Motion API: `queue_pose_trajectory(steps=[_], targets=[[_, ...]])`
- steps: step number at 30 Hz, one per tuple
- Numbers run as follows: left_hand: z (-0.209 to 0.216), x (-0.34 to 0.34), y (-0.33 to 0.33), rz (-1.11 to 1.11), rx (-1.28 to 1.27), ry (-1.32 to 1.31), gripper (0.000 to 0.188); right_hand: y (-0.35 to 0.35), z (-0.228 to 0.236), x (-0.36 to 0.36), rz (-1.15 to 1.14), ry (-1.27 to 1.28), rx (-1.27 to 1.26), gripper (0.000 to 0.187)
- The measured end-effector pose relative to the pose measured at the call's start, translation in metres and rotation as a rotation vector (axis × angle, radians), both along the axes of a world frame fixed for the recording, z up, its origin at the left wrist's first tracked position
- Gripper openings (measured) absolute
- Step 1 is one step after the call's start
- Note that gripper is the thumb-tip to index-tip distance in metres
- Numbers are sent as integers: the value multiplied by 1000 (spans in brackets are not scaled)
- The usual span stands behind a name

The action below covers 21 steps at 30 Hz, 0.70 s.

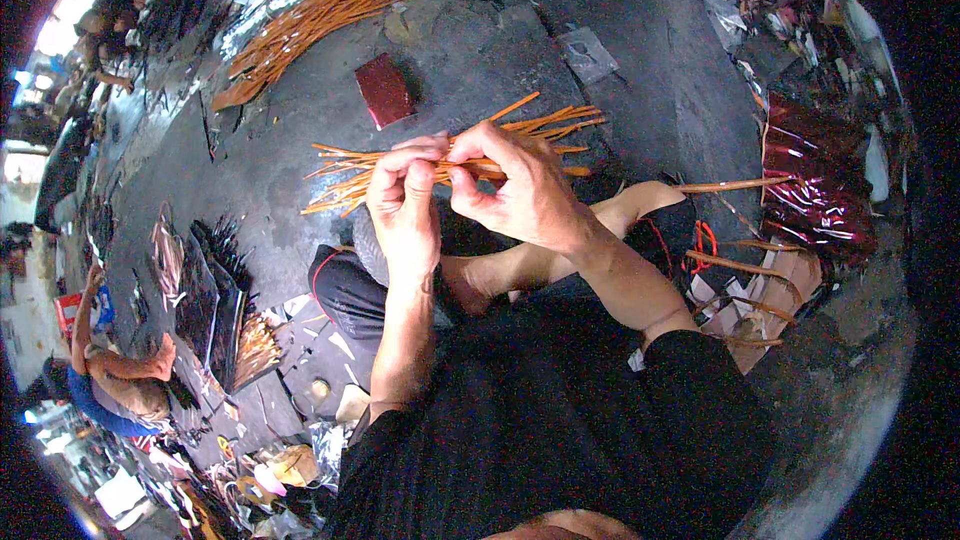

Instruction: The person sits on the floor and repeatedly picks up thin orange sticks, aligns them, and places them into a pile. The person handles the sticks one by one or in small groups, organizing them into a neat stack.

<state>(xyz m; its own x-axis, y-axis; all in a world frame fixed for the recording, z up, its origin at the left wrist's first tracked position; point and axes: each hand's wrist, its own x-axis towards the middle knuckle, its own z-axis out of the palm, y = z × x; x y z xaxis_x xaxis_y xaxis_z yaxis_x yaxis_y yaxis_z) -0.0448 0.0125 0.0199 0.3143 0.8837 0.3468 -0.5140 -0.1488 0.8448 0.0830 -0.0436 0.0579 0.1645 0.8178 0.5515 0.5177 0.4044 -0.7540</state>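
Both of my hands are raised in front of my crossed legs, close together. My left hand [405, 205] is closed, its thumb bent against the curled fingers. Beside it, my right hand [525, 185] is closed too, with thumb and index finger drawn in toward the left fingertips. Whatever is pinched between them is too small to make out. Just behind and beneath the hands lies a loose bundle of thin orange-brown strips [345, 180], whose ends stick out on both sides. The hands hide its middle.
A dark red block [385, 90] sits on the grey floor beyond the bundle. Farther back is a larger pile of orange strips [320, 25] beside silvery ones. Shiny dark red sheets [815, 175] lie at right. Another person [120, 380] sits at far left among scraps.
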Motion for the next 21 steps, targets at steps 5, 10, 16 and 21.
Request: queue_pose_trajectory(steps=[5,10,16,21], targets=[[3,-3,-5,-4,-160,-212,14,-1,1,2,-5,-85,76,21],[14,-26,9,95,-276,-273,12,-10,0,14,0,-190,66,23],[12,-61,27,184,-308,-357,13,-17,-1,23,11,-210,43,23],[3,-101,53,178,-272,-442,18,-24,-2,29,46,-302,39,23]])
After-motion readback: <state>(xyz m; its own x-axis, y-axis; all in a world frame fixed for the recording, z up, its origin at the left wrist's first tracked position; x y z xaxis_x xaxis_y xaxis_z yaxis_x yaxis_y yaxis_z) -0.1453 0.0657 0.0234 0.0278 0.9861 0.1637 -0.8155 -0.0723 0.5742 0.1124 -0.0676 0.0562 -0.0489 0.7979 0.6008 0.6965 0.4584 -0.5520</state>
